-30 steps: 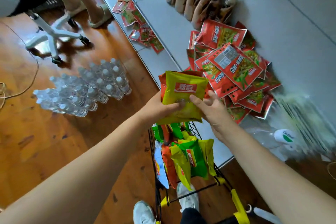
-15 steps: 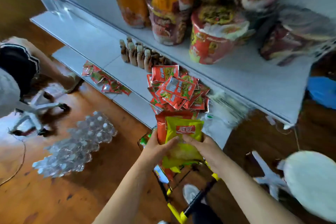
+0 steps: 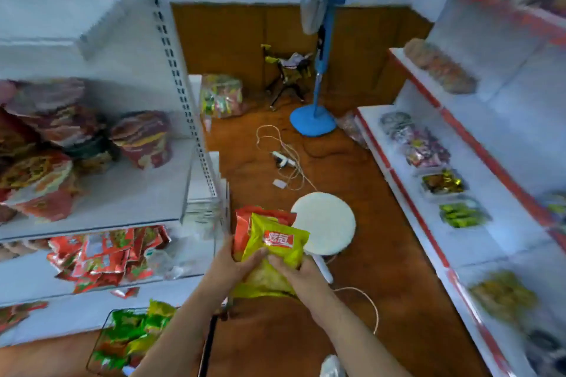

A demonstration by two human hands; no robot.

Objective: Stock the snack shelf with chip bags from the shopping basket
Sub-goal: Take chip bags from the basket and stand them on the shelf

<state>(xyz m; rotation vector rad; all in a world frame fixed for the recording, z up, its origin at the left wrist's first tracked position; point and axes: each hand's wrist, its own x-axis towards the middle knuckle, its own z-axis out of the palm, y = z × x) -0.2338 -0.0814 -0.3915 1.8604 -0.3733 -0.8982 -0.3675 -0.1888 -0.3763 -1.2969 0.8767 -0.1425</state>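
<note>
A yellow-green chip bag (image 3: 277, 246) with a red label lies on top of an orange-red chip bag (image 3: 245, 223), and both hands hold the stack in mid-air over the floor. My left hand (image 3: 228, 266) grips the stack's left edge. My right hand (image 3: 298, 269) presses on the yellow bag's lower right. The shopping basket (image 3: 101, 343), still holding several green and yellow chip bags (image 3: 134, 330), stands on the floor at the lower left. The snack shelf (image 3: 122, 202) on the left carries red packets and cup noodles.
A white round stool (image 3: 327, 223) stands just beyond the bags. Cables and a power strip (image 3: 283, 161) lie on the wooden floor. A blue pedestal fan (image 3: 315, 119) stands further back. A red-trimmed shelf (image 3: 428, 180) with snacks runs along the right.
My view has swung up and to the right, from the low shelf to the aisle. The two bags stay in both hands, now raised away from the basket.
</note>
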